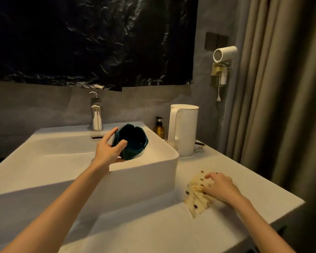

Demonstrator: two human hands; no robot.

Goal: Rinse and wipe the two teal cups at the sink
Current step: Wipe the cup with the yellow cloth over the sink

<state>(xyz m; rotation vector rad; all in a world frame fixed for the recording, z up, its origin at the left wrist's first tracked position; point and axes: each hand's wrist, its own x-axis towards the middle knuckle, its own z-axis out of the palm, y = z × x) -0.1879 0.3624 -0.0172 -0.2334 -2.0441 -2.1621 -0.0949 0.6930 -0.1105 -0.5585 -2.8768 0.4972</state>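
Note:
My left hand (108,149) grips a dark teal cup (133,143) with a wavy rim, holding it tilted over the right side of the white sink basin (62,161), its opening facing me. My right hand (220,187) presses down on a crumpled cream cloth with dark dots (197,194) lying on the white counter to the right of the basin, fingers curled into the fabric. Only one teal cup is in view. The chrome tap (96,117) stands at the back of the basin, with no water visible.
A white electric kettle (183,129) and an amber pump bottle (159,127) stand at the back right of the counter (244,179). A white hair dryer (223,57) hangs on the wall. A grey curtain (281,88) hangs along the right. The counter's right edge drops off near the cloth.

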